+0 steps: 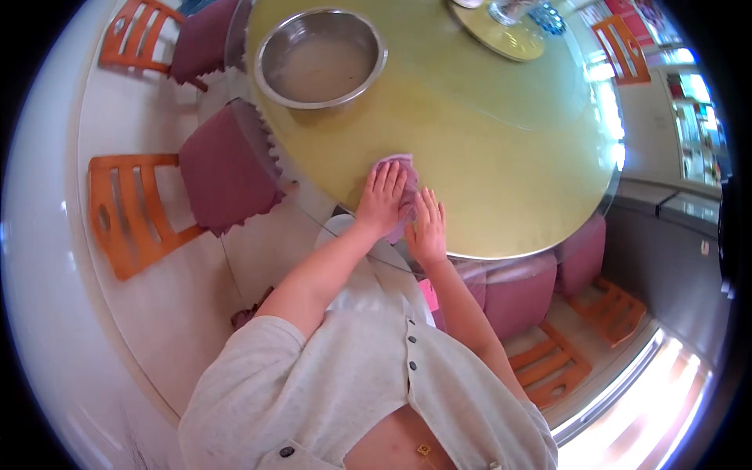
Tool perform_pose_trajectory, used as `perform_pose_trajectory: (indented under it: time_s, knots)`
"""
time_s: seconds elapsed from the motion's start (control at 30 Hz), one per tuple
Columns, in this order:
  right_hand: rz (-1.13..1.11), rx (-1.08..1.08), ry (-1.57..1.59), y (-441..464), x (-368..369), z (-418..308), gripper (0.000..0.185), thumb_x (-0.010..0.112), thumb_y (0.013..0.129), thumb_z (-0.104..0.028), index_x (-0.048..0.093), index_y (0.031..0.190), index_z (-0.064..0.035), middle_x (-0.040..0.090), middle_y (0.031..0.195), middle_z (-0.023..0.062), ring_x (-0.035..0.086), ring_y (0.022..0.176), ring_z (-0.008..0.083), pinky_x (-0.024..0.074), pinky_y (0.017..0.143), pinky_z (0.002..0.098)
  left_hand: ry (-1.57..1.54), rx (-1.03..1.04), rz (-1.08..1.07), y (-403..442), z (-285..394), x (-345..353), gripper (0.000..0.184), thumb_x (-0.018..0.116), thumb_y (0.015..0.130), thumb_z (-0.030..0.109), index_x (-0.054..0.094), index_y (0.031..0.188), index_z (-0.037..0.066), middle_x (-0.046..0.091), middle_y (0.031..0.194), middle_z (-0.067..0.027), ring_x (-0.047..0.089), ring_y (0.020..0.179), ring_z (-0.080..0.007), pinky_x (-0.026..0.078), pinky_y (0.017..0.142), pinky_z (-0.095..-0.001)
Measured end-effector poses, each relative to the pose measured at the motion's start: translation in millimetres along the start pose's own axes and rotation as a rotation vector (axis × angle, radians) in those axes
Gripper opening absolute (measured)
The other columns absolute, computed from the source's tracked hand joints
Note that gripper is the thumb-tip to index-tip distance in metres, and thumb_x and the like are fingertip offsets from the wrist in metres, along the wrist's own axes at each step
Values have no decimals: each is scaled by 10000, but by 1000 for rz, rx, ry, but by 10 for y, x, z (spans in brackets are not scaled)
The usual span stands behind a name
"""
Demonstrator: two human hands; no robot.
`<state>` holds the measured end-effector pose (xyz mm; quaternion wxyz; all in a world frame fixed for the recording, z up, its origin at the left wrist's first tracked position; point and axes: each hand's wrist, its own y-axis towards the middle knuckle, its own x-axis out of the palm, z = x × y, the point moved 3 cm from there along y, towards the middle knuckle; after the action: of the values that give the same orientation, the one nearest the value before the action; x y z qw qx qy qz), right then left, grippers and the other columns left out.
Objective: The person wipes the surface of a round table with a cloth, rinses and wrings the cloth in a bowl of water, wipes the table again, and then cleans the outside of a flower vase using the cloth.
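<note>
A crumpled pinkish-purple cloth [406,168] lies at the near edge of a round table [501,180] with a yellow-green top. My left hand [382,202] rests flat on this cloth, fingers stretched out and pointing away from me. Just to its right is my right hand [427,229], open, its straight fingers at the cloth's right side; whether they touch it I cannot tell. Part of the cloth is hidden under my left hand. Farther up the table, to the left, stands a wide metal basin [376,74] with cloudy liquid in it.
A round raised tray [517,48] with glassware, including a blue glass dish [548,19], stands at the far side. Chairs with orange backs and purple covers surround the table, one at the left [231,168] and another at the lower right [521,294]. A grey cabinet-like unit [666,251] is on the right.
</note>
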<state>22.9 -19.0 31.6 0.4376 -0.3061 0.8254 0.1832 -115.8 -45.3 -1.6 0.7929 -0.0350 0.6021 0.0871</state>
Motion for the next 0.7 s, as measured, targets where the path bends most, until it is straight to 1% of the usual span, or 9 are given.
perform_pose_trajectory:
  time_s: [0.07,0.3,0.37,0.4,0.47,0.57,0.6,0.67,0.7]
  knots:
    - [-24,-36,-10,23,9,-32,625,598,813,-133,408,1400,-30,358,1497,173,300,1415,323,225,1149,510,6,13,-107,-240,49,-133,767,528,873,469,332,1454,9,277,1537,-161,206,1443,-316,108,1195,-469]
    - [-231,-194,-129,32,189,-208,598,573,824,-131,421,1396,-45,371,1495,156,321,1411,289,245,1152,486,-110,-195,10,-953,-7,-9,737,501,902,395,275,1474,-12,244,1553,-173,205,1447,-325,126,1181,-480]
    - [-278,-389,-150,13,297,-339,554,556,842,-106,443,1383,-67,400,1479,144,350,1394,301,275,1140,482,-105,-351,22,-993,-5,29,743,486,911,372,235,1480,-35,200,1562,-204,171,1457,-348,118,1182,-482]
    - [-288,-403,-153,17,350,-364,554,556,842,-106,443,1383,-67,400,1479,144,350,1394,301,275,1140,482,-109,-367,29,-990,14,27,743,486,911,372,235,1480,-35,200,1562,-204,171,1457,-348,118,1182,-482]
    - [-342,-606,-77,-9,440,-444,548,563,842,-111,449,1377,-63,412,1470,151,373,1381,301,294,1134,466,-47,-598,16,-1025,9,22,711,485,917,316,239,1463,-68,182,1556,-242,151,1459,-371,121,1185,-473]
    - [-400,-597,10,63,464,-537,542,572,840,-114,455,1366,-56,414,1467,163,386,1373,300,297,1137,450,-206,-770,186,-1169,-16,168,726,500,920,261,181,1465,-98,149,1555,-268,131,1455,-407,116,1185,-473]
    - [-411,-607,11,68,477,-550,542,572,840,-114,455,1366,-56,414,1467,163,386,1373,300,297,1137,450,-208,-784,188,-1202,13,145,726,500,920,261,181,1465,-98,149,1555,-268,131,1455,-407,116,1185,-473]
    - [-485,-662,20,71,515,-581,530,566,840,-103,458,1356,-44,424,1454,177,391,1367,308,298,1140,436,-368,-946,306,-1291,26,96,686,504,930,204,180,1457,-92,200,1525,-283,207,1428,-399,180,1171,-449]
    - [-493,-668,21,74,527,-593,530,566,840,-103,458,1356,-44,424,1454,177,391,1367,308,298,1140,436,-368,-957,307,-1288,34,52,686,504,930,204,180,1457,-92,200,1525,-283,207,1428,-399,180,1171,-449]
